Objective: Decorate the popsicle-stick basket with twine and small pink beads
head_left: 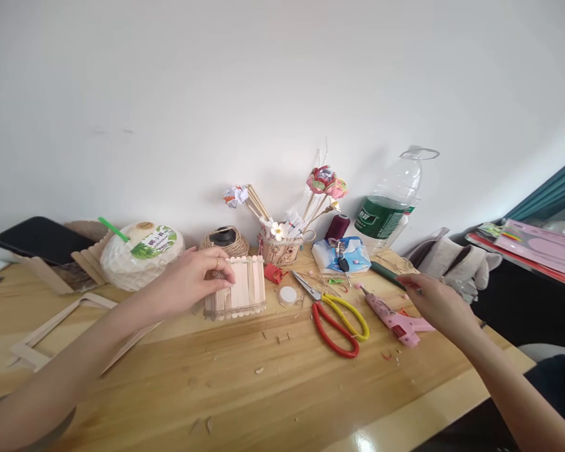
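My left hand [213, 271] is closed on the top left edge of a small box made of craft sticks [245, 285], its thumb over the front. Twine runs along the box's lower front. On the right, my right hand [435, 298] has its fingers closed at the near end of a dark green, slender tool [387, 274], whose kind I cannot make out. Just below it lies a pink glue gun [405, 328], nozzle toward the back left. Scissors [336, 317] with one red and one yellow handle lie open between my hands, beside a white round cap [288, 295].
Along the wall stand a coconut with a green straw [141, 254], a twine roll [226, 242], a pot of paper flowers [282, 249] and a large plastic bottle [386, 210]. A stick frame [66, 320] lies left. Wood scraps litter the table [245, 402].
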Tool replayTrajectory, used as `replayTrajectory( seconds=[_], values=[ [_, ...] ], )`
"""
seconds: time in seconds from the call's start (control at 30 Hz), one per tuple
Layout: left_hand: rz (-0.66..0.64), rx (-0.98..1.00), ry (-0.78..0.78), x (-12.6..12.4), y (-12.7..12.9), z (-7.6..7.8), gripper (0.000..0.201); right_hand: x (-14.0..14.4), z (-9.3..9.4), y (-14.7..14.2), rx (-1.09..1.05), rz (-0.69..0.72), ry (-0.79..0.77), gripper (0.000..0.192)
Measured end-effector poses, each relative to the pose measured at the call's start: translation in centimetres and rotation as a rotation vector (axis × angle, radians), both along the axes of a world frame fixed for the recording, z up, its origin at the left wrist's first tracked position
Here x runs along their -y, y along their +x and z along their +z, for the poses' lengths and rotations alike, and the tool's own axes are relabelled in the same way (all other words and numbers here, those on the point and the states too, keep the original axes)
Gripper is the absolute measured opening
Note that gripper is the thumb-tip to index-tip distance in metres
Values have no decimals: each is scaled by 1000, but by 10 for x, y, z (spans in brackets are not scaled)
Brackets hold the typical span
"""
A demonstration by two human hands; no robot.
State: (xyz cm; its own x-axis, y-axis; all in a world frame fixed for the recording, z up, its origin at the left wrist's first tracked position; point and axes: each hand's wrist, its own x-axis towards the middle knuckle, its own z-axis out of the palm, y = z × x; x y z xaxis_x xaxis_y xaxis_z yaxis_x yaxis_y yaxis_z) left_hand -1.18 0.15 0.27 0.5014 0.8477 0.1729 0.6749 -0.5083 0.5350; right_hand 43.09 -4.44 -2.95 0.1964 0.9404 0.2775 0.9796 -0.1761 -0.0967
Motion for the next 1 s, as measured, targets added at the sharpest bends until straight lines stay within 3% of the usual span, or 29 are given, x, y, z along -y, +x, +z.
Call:
replayTrajectory(
  seconds=[0.1, 0.23, 0.33, 0.53, 0.7, 0.83, 1.0],
  values=[
    [13, 6, -18, 0, 0, 0, 17, 8, -7, 14, 104, 35, -110, 43],
    [-19, 42, -92, -1, -1, 1, 14, 24, -20, 22, 157, 216, -254, 53],
    [-32, 91, -153, -1, -2, 3, 13, 32, -29, 21, 188, 297, -280, 54],
    [39, 172, -140, 0, 1, 1, 17, 39, -32, 19, 233, 325, -170, 31],
    [90, 282, -57, 3, 5, 0, 16, 51, -14, -3, 169, 606, 99, 25],
    [209, 387, 22, 20, 17, 4, 14, 63, 2, -32, 134, 748, 158, 29],
    [17, 451, -200, 47, 57, 4, 13, 71, 9, -48, 65, 806, 167, 33]
  ],
)
